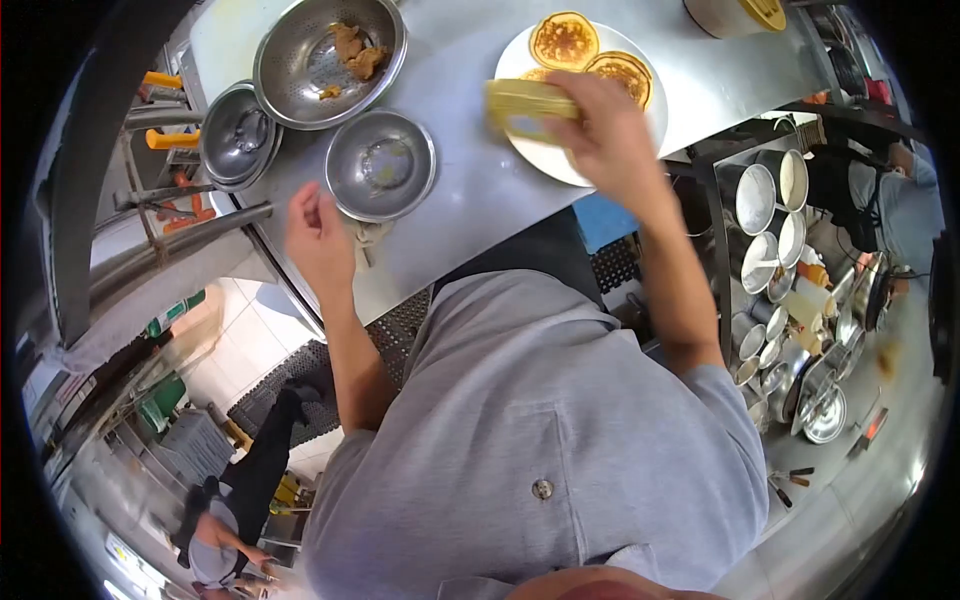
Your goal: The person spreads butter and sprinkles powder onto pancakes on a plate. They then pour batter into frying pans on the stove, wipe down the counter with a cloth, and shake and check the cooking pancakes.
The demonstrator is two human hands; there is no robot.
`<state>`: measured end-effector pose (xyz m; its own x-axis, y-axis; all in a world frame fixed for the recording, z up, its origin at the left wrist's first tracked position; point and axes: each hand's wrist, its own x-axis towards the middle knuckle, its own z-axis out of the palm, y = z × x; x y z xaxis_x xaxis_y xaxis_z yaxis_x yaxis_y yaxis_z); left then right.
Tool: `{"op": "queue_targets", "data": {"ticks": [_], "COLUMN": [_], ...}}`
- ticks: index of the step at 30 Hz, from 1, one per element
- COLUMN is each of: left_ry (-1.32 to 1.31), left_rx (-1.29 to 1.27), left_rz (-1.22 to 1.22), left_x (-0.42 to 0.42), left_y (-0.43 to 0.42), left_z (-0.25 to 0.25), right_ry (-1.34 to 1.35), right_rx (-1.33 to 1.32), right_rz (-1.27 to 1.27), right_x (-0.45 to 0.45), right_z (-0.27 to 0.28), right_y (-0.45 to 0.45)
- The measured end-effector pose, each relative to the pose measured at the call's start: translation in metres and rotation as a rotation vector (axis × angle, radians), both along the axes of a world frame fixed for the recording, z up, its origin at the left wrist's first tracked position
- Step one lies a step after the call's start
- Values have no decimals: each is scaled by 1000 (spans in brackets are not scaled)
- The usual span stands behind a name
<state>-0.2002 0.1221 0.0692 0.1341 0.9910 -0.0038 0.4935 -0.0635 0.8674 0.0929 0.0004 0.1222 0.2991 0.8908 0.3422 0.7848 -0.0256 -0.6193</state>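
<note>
My right hand grips a yellow container, blurred by motion, above a white plate. Browned pancakes lie on that plate, partly covered by the hand and the container. To the left, my left hand hovers near the table's edge with loosely curled fingers slightly apart and nothing visible in them. Closest to it is a small steel bowl with a little residue inside. Behind that bowl stands a large perforated steel colander with pieces of browned food.
Stacked steel bowls stand at the left of the steel table. A yellow-rimmed container is at the back right. Pots and pans crowd a rack on the right. Another person is at the lower left.
</note>
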Motion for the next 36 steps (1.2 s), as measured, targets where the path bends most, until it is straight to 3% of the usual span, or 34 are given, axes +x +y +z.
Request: {"op": "queue_targets", "data": {"ticks": [1, 3, 4, 7, 10, 11, 12, 13, 14, 16, 17, 18, 20, 22, 24, 25, 26, 27, 28, 29, 30, 31, 32, 33, 34, 35, 36], "left_ry": [161, 292, 130, -270, -331, -377, -385, -379, -370, -284, 4, 286, 74, 67, 62, -56, -59, -65, -320, -268, -602, -426, -408, -284, -160, -205, -197], "left_rx": [88, 37, -147, -497, -494, -504, -493, -536, -582, -545, -206, 139, 351, 388, 373, 242, 375, 475, 173, 9, -303, -133, -151, -26, 103, -200, -208], "left_rz": [-8, -2, 47, 111, 111, 149, 140, 169, 203, 255, 274, 282, 124, -139, -453, -593, -777, -863, -887, -834, -675, -706, -710, -767, -825, -750, -748], "left_x": [-9, -31, -26, -13, -14, -10, -12, -15, -15, -10, -17, -17, 58, 146, 232, 280, 321, 360, 395, 418, 437, 442, 442, 440, 438, 439, 440], "left_y": [-1, -4, -8, -18, -13, -14, -12, -12, -14, -20, -20, -16, -24, -22, -6, -2, 12, 35, 55, 78, 99, 111, 114, 122, 132, 140, 144], "left_z": [-5, -35, -33, -44, -54, -46, -42, -40, -37, -28, -28, -28, 13, 35, 20, 22, 20, -4, -27, -33, -44, -37, -29, -24, -21, -23, -19], "right_ry": [310, 440, 578, 411, 412, 384, 505, 319, 282, -239, -489, -503, -512, -606, -654, -701, -683, -598, -505, -373, -365, -57, 249, 546, 590, 729, 874], "right_rx": [-114, -129, -141, -313, -249, -80, -71, 6, -49, 30, -87, -175, -270, -392, -355, -327, -334, -254, -183, -182, -183, -243, -300, -242, -117, -67, -22], "right_rz": [-11, 44, 97, 191, 129, 23, -118, -186, -450, -751, -892, -877, -852, -812, -727, -653, -625, -629, -636, -616, -608, -465, -321, -245, -467, -439, -406], "right_x": [-20, -53, -70, -98, -57, -27, 21, 87, 148, 268, 299, 328, 351, 354, 328, 314, 306, 297, 285, 277, 267, 253, 247, 249, 242, 246, 240], "right_z": [-4, -39, -60, -80, -42, -47, -34, -53, -26, -19, -10, -12, -25, -34, -30, -29, -29, -29, -32, -24, -1, 26, 36, 22, 1, -16, -23], "right_y": [14, 46, 58, 74, 58, 60, 57, 62, 56, 51, 47, 46, 49, 62, 76, 82, 91, 98, 102, 106, 105, 98, 95, 102, 114, 119, 121]}}
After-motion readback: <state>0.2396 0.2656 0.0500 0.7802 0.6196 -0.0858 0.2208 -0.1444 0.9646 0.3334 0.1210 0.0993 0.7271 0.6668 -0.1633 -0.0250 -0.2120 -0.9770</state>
